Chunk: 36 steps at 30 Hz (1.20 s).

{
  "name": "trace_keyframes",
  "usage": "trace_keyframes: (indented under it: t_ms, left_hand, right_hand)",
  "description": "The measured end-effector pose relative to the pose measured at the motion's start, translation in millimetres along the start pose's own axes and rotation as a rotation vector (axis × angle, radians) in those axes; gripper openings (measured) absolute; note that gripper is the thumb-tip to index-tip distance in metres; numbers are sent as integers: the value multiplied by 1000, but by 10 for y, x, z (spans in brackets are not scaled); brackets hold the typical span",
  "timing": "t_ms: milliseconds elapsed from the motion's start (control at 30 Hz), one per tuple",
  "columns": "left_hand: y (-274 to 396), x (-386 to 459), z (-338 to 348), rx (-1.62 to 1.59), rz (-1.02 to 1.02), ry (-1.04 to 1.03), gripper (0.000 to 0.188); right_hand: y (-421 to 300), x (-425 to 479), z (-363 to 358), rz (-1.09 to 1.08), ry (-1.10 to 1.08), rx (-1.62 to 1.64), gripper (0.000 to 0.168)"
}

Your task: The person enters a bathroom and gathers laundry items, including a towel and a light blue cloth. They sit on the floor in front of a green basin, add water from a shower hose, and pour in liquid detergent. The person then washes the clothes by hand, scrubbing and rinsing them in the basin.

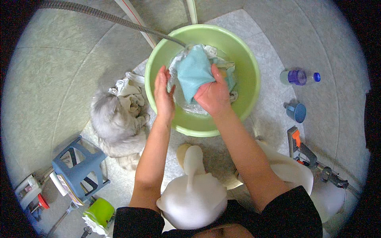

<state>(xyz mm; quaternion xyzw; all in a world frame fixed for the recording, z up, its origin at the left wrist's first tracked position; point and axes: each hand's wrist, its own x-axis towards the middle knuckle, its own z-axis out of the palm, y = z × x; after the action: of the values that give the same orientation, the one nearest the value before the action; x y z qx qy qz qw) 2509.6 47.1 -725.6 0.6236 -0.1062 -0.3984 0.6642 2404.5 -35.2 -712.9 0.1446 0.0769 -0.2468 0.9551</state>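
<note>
A round light-green plastic basin (251, 89) stands on the tiled floor and holds water and wet fabric. My right hand (212, 95) holds a light-blue cloth (195, 71) above the other fabric, with the palm turned up and some fingers hidden by the cloth. To its left, my left hand (164, 92) is over the basin's near-left side with its fingers apart, holding nothing. White and patterned fabric (211, 50) lies in the water around the blue cloth. A ribbed metal hose (143, 29) reaches into the basin from the upper left, its end partly hidden by the cloth.
A grey long-haired cat (116, 125) sits left of the basin beside white fabric (129, 92). A smooth white rounded shape (193, 196) is close below me. A blue stool (79, 168) and green container (99, 211) stand lower left; a bottle (293, 77), blue cup (296, 112) and squeegee-like tool (297, 142) are right.
</note>
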Motion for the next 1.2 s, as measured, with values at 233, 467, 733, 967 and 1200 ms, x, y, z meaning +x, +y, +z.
trace_keyframes:
  t_ms: [233, 467, 733, 967, 1200]
  left_hand:
    - [-244, -14, 332, -675, -472, -187, 74]
    - [-217, -236, 282, -422, -376, -162, 52]
    - [167, 96, 298, -546, -64, -139, 25]
    - [35, -314, 898, 776, 647, -144, 32]
    - [-251, -345, 617, 767, 416, -256, 43]
  right_hand:
    - [-110, -42, -102, -50, 99, 65, 49]
    - [-255, -20, -45, -170, 50, -43, 59]
    - [18, 83, -126, -185, 175, -328, 57]
    - [-262, 58, -688, 4, -288, -304, 55]
    - [-29, -31, -144, -242, 555, -453, 45]
